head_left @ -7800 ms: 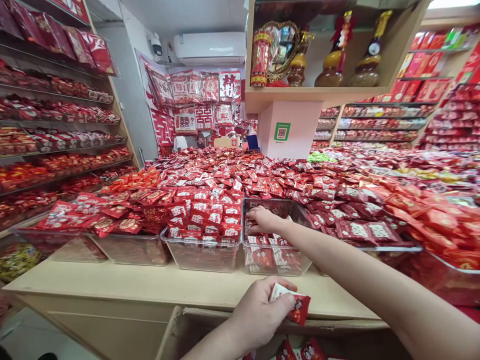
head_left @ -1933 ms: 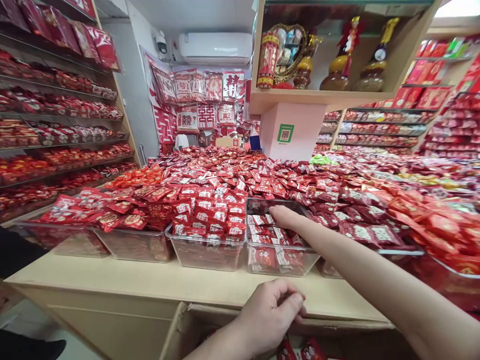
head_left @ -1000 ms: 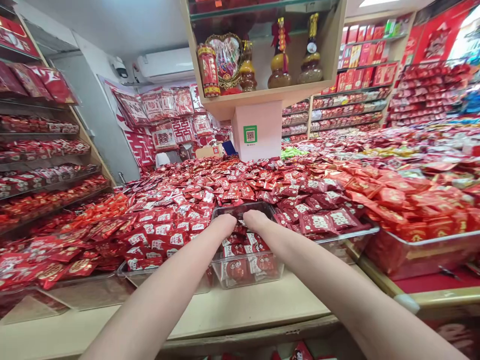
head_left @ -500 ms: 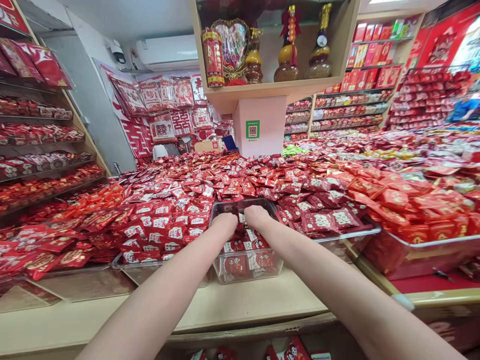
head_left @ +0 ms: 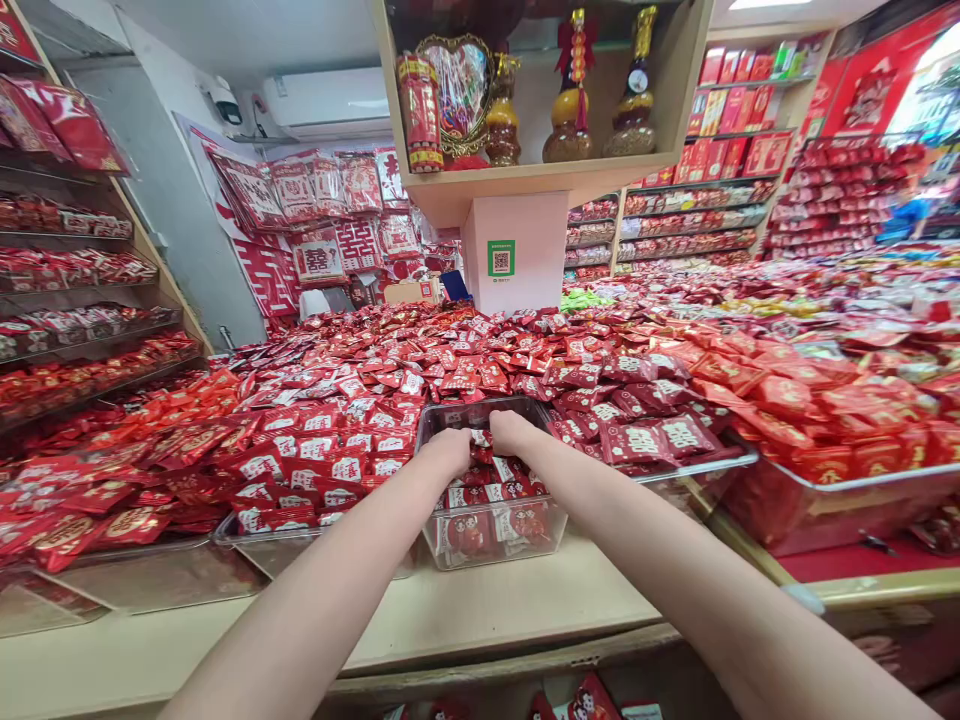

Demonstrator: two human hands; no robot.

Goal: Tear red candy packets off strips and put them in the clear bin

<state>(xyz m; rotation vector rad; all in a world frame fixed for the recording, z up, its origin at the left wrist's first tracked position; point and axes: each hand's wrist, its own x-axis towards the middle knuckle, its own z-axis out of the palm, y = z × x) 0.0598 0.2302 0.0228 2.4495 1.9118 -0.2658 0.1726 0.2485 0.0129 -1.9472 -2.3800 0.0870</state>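
Both hands reach into a clear plastic bin (head_left: 491, 545) that holds red-and-white printed packets (head_left: 504, 492) standing in rows. My left hand (head_left: 450, 452) is closed at the bin's left side, fingers curled down and mostly hidden. My right hand (head_left: 512, 432) is closed a little farther back on the right, its fingertips turned inward. Between the two hands a small red-and-white packet (head_left: 481, 438) shows, and both hands appear to grip its ends. Red packets with white print (head_left: 315, 450) lie to the left, dark red ones (head_left: 652, 440) to the right.
Heaped red packets spread behind the bin. An orange-red heap fills a bin (head_left: 862, 495) at the right. A display shelf (head_left: 540, 180) juts out overhead on a pillar. Below the counter edge (head_left: 480, 610) an open cardboard box (head_left: 495, 670) holds more packets.
The packet between my hands now shows more clearly, raised slightly above the rows. Both hands remain in the bin with little movement, and the view has shifted a little.
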